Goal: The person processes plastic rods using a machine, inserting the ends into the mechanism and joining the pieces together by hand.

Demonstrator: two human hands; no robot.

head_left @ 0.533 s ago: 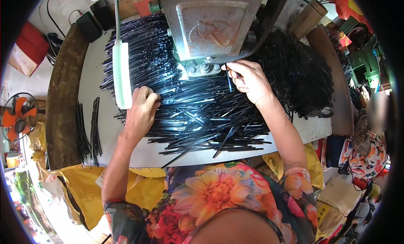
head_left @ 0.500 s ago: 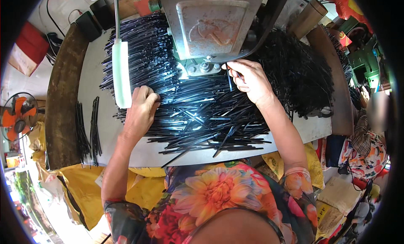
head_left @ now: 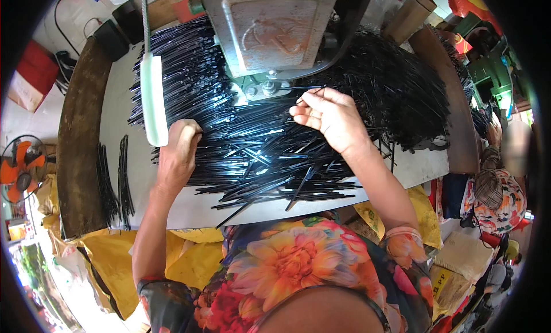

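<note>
A metal press-like machine [head_left: 270, 32] with a worn grey cover stands at the table's far middle. Just right of its bolted base, my right hand [head_left: 336, 115] pinches a thin black rod [head_left: 299, 87], which lies nearly level and points at the base. Beneath and in front of the machine spreads a heap of similar black rods [head_left: 270, 143], many lying crosswise. My left hand [head_left: 181, 146] is closed at the left edge of this heap, and its curled fingers hide whatever they may hold. Neatly aligned rods [head_left: 178, 75] are stacked left of the machine.
A lamp [head_left: 154, 100] on a flexible stem hangs close above my left hand. A tangled black pile [head_left: 396, 92] fills the right side. Curved brown boards [head_left: 83, 138] edge the table. Two small rod bundles [head_left: 122, 181] lie at left. Another person [head_left: 498, 195] sits at far right.
The rod in my right hand has swung from hanging down to nearly level at the machine's base. My left hand stays closed by the heap. The whole view has shifted slightly.
</note>
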